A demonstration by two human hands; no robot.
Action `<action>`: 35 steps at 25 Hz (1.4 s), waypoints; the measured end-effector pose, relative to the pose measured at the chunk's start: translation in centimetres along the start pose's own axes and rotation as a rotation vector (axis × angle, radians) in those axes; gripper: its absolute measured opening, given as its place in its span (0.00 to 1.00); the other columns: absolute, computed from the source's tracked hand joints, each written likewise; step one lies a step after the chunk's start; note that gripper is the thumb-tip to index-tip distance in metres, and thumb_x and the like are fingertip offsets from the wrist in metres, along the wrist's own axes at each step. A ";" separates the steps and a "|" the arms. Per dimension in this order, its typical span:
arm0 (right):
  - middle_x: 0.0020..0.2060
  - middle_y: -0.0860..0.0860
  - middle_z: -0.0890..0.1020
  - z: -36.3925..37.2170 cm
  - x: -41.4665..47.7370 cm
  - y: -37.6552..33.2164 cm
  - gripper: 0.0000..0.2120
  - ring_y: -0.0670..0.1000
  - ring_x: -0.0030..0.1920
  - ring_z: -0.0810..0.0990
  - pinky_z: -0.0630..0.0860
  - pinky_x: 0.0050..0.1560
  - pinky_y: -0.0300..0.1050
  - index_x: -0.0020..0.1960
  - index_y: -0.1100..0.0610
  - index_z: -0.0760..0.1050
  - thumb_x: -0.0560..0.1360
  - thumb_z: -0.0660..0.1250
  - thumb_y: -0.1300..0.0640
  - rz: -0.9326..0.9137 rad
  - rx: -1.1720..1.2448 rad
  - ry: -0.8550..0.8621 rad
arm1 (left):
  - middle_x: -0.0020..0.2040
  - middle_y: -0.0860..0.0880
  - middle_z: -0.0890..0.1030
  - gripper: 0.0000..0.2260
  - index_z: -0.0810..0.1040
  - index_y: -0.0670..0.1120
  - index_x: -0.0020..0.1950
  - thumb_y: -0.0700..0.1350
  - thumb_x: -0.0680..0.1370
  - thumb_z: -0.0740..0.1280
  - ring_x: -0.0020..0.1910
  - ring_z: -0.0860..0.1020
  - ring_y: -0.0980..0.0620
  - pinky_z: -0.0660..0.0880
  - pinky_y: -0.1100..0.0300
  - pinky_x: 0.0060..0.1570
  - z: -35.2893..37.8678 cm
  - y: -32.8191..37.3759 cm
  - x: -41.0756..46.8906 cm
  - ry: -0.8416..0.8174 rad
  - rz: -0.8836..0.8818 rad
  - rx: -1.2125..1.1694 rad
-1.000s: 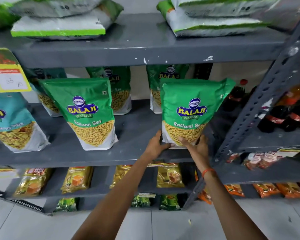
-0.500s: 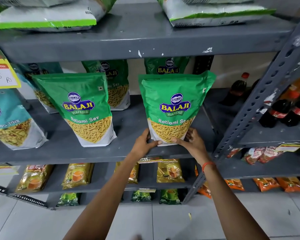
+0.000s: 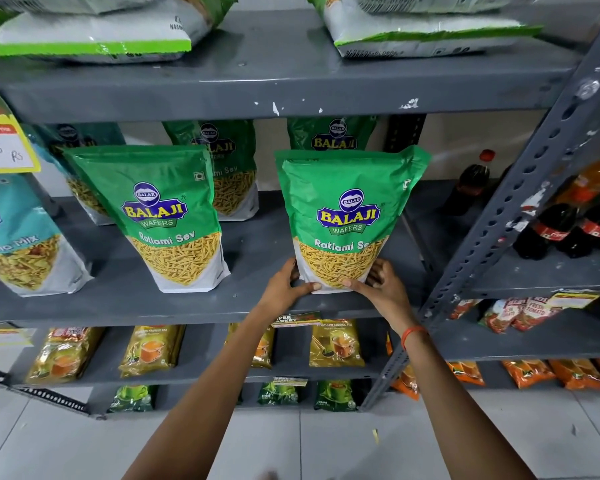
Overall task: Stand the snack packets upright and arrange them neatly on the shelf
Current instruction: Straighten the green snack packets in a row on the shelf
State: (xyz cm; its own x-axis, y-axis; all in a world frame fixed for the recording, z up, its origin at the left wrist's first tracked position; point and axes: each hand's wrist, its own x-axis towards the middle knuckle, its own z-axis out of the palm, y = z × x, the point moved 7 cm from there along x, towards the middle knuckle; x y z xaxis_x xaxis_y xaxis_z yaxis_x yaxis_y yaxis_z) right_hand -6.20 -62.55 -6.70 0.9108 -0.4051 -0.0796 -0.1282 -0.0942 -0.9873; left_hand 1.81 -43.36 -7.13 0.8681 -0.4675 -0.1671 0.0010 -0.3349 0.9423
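Both hands gripping base of Ratlami Sev packet (image 3: 343, 216) centre frame: left hand (image 3: 284, 289), right hand (image 3: 381, 289) pinching bottom corners; long axis standing vertical on shelf (image 3: 118, 306).

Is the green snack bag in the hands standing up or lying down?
Standing up. The Ratlami Sev packet has its base on the grey shelf, top edge highest, while the left hand and right hand grip its bottom corners.
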 end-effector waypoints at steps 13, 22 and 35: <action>0.75 0.58 0.57 1.5 -5.1 -6.5 0.42 0.51 0.75 0.55 0.52 0.73 0.38 0.75 0.60 0.52 0.71 0.61 0.36 -0.406 -0.188 0.472 | 0.75 0.47 0.62 0.43 0.53 0.45 0.75 0.52 0.68 0.74 0.73 0.62 0.50 0.60 0.51 0.72 -2.1 3.8 -2.1 0.102 0.103 0.166; 0.70 0.57 0.64 17.7 -6.7 -16.5 0.24 0.52 0.72 0.62 0.59 0.73 0.43 0.71 0.66 0.59 0.79 0.57 0.56 -0.806 -0.160 0.391 | 0.76 0.42 0.54 0.28 0.51 0.40 0.75 0.42 0.79 0.61 0.76 0.53 0.49 0.57 0.43 0.73 -14.6 9.1 -11.1 0.795 0.678 0.388; 0.53 0.46 0.76 28.1 -0.9 -5.5 0.26 0.45 0.54 0.74 0.68 0.38 0.19 0.63 0.56 0.68 0.69 0.73 0.59 -0.033 -0.198 -0.189 | 0.58 0.45 0.80 0.28 0.71 0.43 0.63 0.49 0.67 0.76 0.56 0.77 0.47 0.71 0.63 0.48 -25.5 -7.9 -5.7 0.306 0.054 0.095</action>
State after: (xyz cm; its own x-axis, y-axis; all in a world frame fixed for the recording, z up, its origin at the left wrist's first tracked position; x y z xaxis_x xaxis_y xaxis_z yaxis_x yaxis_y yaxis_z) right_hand 4.71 -36.11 -5.11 0.9705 -0.2234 -0.0908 -0.1548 -0.2880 -0.9450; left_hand 9.53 -17.18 -6.18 0.9746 -0.2236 -0.0095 -0.0823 -0.3977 0.9138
